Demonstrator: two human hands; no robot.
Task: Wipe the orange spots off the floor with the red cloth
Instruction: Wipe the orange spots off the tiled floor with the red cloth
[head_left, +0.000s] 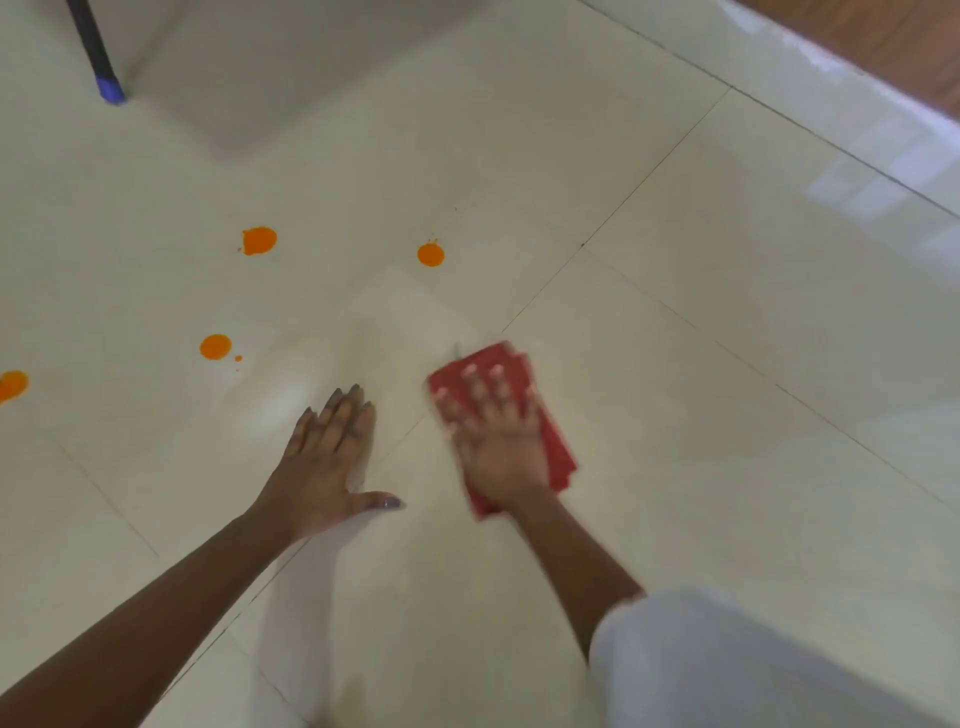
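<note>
A folded red cloth (558, 447) lies flat on the pale tiled floor (701, 338). My right hand (498, 436) presses on top of it, fingers spread and blurred by motion. My left hand (327, 457) rests palm down on the floor just left of the cloth, holding nothing. Several orange spots mark the tiles beyond and to the left: one (430, 254) straight above the cloth, one (258, 240) further left, one (216, 346) nearer me, and one (11, 385) cut by the left edge.
A dark pole with a blue tip (110, 91) stands on the floor at the far left. A wooden surface (883, 47) with a white border runs along the top right. A light grey sleeve or trouser leg (727, 660) fills the bottom right.
</note>
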